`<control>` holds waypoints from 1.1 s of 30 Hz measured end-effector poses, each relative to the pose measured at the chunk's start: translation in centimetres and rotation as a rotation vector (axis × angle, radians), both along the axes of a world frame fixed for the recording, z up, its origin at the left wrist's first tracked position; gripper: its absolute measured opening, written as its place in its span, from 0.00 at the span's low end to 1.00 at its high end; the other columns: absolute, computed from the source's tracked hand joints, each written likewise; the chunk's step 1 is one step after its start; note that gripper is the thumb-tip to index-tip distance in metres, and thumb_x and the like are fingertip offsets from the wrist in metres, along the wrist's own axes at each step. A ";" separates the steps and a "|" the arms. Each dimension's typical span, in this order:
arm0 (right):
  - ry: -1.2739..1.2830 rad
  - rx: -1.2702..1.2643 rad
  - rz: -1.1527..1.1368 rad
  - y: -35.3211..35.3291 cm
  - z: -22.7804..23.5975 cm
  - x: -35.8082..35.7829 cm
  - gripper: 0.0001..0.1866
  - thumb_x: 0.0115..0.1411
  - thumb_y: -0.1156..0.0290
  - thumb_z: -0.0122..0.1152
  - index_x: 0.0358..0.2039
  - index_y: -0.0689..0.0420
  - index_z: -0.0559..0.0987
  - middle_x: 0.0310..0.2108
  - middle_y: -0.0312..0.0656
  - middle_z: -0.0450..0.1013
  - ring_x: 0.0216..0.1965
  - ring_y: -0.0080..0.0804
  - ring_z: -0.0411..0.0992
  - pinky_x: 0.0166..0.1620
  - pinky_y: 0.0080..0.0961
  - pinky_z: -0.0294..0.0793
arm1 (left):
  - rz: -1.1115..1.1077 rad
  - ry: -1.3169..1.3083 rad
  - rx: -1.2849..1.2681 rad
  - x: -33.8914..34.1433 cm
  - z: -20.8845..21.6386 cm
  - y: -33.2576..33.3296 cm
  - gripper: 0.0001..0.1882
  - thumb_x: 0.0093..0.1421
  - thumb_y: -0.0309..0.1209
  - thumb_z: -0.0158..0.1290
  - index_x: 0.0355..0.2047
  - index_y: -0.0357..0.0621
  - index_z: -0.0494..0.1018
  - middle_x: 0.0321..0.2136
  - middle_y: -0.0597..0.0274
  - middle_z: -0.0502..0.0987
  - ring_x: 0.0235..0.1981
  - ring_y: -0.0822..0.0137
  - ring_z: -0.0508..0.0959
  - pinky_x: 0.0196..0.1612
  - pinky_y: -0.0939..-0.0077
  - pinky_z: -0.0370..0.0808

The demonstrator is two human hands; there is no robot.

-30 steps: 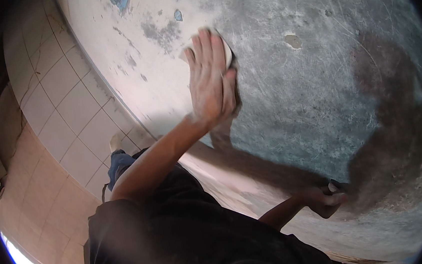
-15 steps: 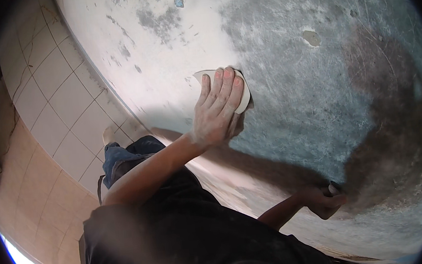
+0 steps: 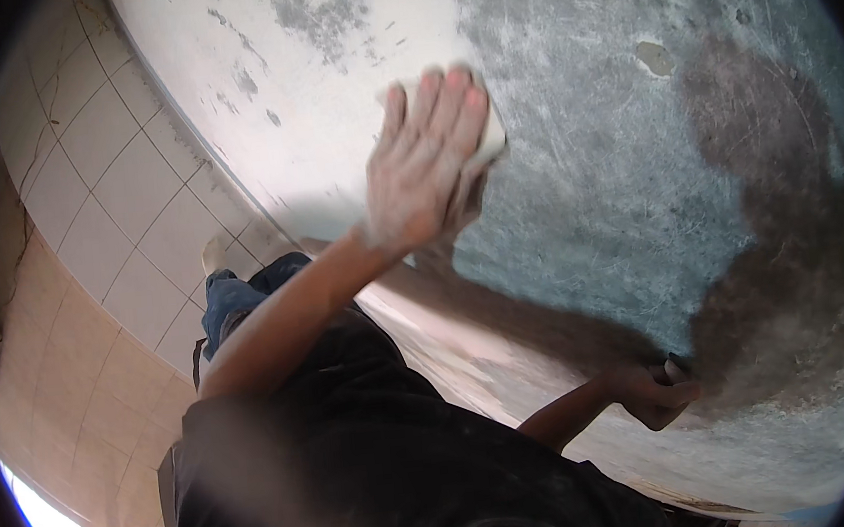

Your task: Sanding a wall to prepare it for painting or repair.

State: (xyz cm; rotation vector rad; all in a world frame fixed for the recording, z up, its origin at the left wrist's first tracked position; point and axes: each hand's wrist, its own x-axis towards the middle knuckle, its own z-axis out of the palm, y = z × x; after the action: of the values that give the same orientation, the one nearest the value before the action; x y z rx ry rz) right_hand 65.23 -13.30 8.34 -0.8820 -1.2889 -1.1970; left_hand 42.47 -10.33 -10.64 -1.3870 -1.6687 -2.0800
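A piece of sandpaper (image 3: 493, 139), pale on its back, lies against the wall (image 3: 576, 190) under my left hand (image 3: 423, 163). The fingers are stretched out and press it flat, and its right edge shows past them. White dust covers this hand. Lower on the right, my right hand (image 3: 651, 396) is closed near the wall's dark shadowed part. A small pale thing with a dark edge (image 3: 674, 370) sticks out of its fist; most of it is hidden by the fingers.
The wall is whitish at left and worn grey-blue at right, with scratches and a chipped spot (image 3: 655, 58). Tiled floor (image 3: 136, 208) meets it along a dusty edge at left. My foot (image 3: 213, 254) stands on the tiles. Shadows fall across the wall.
My left hand has slid up the wall with the sandpaper and is slightly blurred. My right hand has barely shifted, keeping its grip. The view has moved a little.
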 end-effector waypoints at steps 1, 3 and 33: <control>0.004 -0.003 -0.008 0.1 0.0 -0.1 0.28 0.68 0.65 0.36 0.08 0.53 0.68 0.07 0.33 0.59 0.10 0.23 0.58 0.17 0.19 0.59 | 0.052 0.016 0.030 -1.5 0.5 0.9 0.30 0.65 0.33 0.42 0.65 0.33 0.52 0.66 0.41 0.51 0.68 0.44 0.49 0.67 0.42 0.44; 0.006 -0.004 0.000 0.0 0.1 -0.2 0.28 0.68 0.65 0.36 0.08 0.53 0.68 0.07 0.33 0.59 0.10 0.23 0.58 0.17 0.19 0.59 | 0.096 -0.034 0.039 -3.2 1.9 1.9 0.30 0.65 0.34 0.43 0.65 0.34 0.52 0.66 0.41 0.52 0.68 0.45 0.49 0.67 0.42 0.44; 0.154 -0.025 0.065 0.0 -0.2 -2.1 0.27 0.65 0.62 0.41 0.08 0.54 0.69 0.07 0.30 0.62 0.09 0.18 0.57 0.15 0.15 0.54 | -0.019 -0.127 -0.049 2.9 -0.9 -0.7 0.30 0.69 0.36 0.34 0.67 0.36 0.43 0.67 0.39 0.47 0.69 0.42 0.44 0.67 0.40 0.38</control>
State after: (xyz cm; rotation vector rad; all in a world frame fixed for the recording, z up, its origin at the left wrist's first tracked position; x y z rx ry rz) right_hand 63.08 -13.30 8.11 -0.9251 -1.2013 -1.0434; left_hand 45.36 -11.00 -11.53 -1.3156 -1.7726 -2.1941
